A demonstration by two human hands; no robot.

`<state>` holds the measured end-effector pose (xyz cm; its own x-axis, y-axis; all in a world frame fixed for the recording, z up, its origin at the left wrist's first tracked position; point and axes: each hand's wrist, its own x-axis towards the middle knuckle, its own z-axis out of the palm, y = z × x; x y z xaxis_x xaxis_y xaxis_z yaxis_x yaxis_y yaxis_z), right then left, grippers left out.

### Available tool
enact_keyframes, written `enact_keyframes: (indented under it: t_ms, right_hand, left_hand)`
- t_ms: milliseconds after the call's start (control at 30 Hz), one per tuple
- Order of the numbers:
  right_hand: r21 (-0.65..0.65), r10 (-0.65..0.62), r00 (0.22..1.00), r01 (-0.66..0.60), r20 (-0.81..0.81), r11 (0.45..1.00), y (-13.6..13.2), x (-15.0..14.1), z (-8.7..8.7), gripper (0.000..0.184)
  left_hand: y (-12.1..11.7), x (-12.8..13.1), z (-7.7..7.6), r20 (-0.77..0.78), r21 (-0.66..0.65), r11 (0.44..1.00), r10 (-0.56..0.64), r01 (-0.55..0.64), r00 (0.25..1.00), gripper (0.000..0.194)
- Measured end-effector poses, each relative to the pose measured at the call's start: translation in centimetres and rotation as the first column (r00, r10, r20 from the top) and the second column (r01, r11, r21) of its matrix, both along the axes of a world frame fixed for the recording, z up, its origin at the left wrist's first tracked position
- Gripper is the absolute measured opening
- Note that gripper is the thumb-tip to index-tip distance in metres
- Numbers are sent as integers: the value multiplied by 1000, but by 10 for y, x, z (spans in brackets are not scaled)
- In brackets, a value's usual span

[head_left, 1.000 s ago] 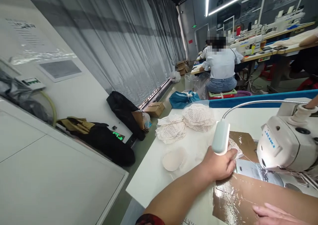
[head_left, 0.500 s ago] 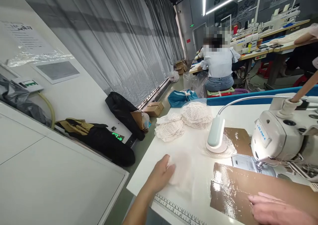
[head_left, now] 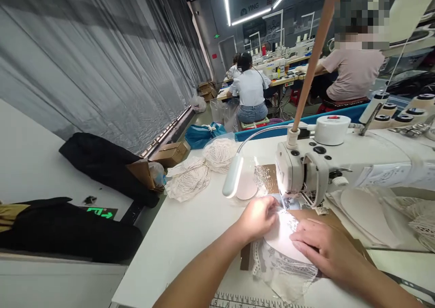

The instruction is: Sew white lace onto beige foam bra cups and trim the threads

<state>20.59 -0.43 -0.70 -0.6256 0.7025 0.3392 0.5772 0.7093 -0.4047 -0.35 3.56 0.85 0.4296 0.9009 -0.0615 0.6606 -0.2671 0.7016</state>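
Observation:
A smooth white oval pad (head_left: pixel 280 238) lies with white lace fabric (head_left: pixel 283 271) under the head of a sewing machine (head_left: pixel 288 170), close to its needle. My left hand (head_left: pixel 260 217) is closed, its fingertips pinching the pad and lace at the upper left edge beside the presser foot. On the right side, my right hand (head_left: pixel 316 242) grips the same pad, thumb and fingers bent together on its edge. The lace hangs below the pad toward me, over a brown board (head_left: pixel 245 258). Fingers partly hide the edge being held.
Bundles of white lace (head_left: pixel 188 179) lie at the table's far left. A lamp (head_left: pixel 233 176) on a bent neck stands left of the needle. More pads (head_left: pixel 365 215) lie right, under the machine arm. A ruler strip (head_left: pixel 244 301) runs along the near edge. Co-workers (head_left: pixel 251 93) sit beyond.
My view has turned right. My left hand has brought a pale piece from the left tabletop to the needle. My right hand has left the brown board and now grips the pad.

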Motion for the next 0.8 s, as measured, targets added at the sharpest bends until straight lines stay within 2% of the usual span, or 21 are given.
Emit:
enact_keyframes:
  t_ms: [100, 167, 233, 367, 467, 600, 700, 800]
  right_hand:
    - [-99, 25, 999, -22, 29, 995, 0, 0, -2, 39]
    - [-109, -4, 1000, 6, 21, 994, 2, 0, -6, 33]
    - [-63, -61, 998, 62, 18, 996, 5, 0, -11, 24]
    - [84, -160, 982, 153, 96, 985, 9, -3, -18, 27]
    - [131, -182, 976, 166, 123, 977, 9, -4, -18, 29]
    - [146, -192, 972, 172, 138, 974, 7, -5, -18, 33]
    - [138, -223, 963, 203, 152, 969, 7, -5, -21, 35]
    - [146, -251, 955, 229, 159, 962, 9, -6, -24, 36]
  left_hand:
    - [5, -2, -1, -29, 47, 999, 21, -20, 999, 19]
    - [6, -1, 0, -45, 75, 997, 7, -4, 999, 17]
    - [5, 0, 3, -65, 105, 994, -9, 16, 998, 16]
    - [-7, 5, 13, -137, 241, 969, -17, 50, 990, 21]
    - [-22, 9, 17, -261, 337, 923, -95, 183, 961, 17]
    - [-34, 11, 6, -399, 360, 885, -139, 294, 906, 30]
    - [-30, 5, -4, -399, 380, 870, -152, 314, 904, 47]
    - [-21, -1, -8, -389, 363, 864, -199, 348, 899, 52]
